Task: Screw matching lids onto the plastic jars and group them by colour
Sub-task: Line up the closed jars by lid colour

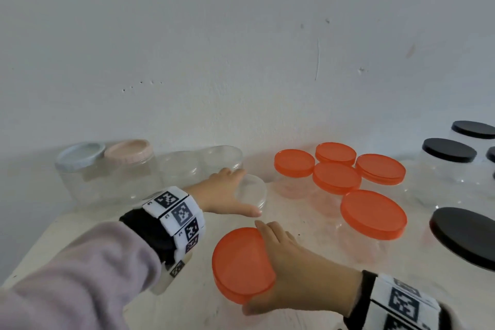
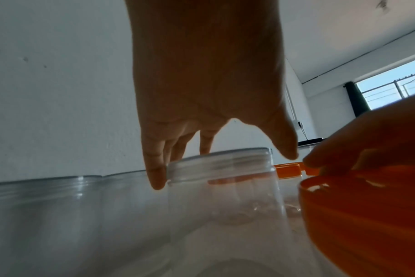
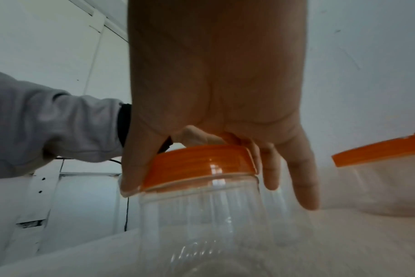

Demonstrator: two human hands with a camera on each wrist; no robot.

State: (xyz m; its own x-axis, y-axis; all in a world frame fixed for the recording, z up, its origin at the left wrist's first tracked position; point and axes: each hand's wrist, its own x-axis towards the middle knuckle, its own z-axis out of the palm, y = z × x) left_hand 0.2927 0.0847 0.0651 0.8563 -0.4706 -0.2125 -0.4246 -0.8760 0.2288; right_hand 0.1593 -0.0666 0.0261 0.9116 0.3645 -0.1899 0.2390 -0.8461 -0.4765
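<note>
A lidless clear jar (image 1: 254, 191) (image 2: 223, 187) stands in the middle of the white table (image 1: 192, 311). My left hand (image 1: 238, 193) (image 2: 223, 161) reaches over its mouth. The fingers (image 2: 155, 168) touch the far side of its threaded neck, and the thumb hangs spread just off the near rim. My right hand (image 1: 263, 268) (image 3: 194, 178) grips an orange lid (image 1: 238, 262) (image 3: 201, 165) from above, thumb and fingers curled round its edge. That lid sits on a clear jar (image 3: 201, 224) close to me, slightly tilted.
Several orange-lidded jars (image 1: 337, 177) are grouped at mid-right. Black-lidded jars (image 1: 450, 150) stand at the far right. Against the wall at the left are a blue-lidded jar (image 1: 80, 155), a pink-lidded jar (image 1: 128, 151) and two lidless clear jars (image 1: 182, 169).
</note>
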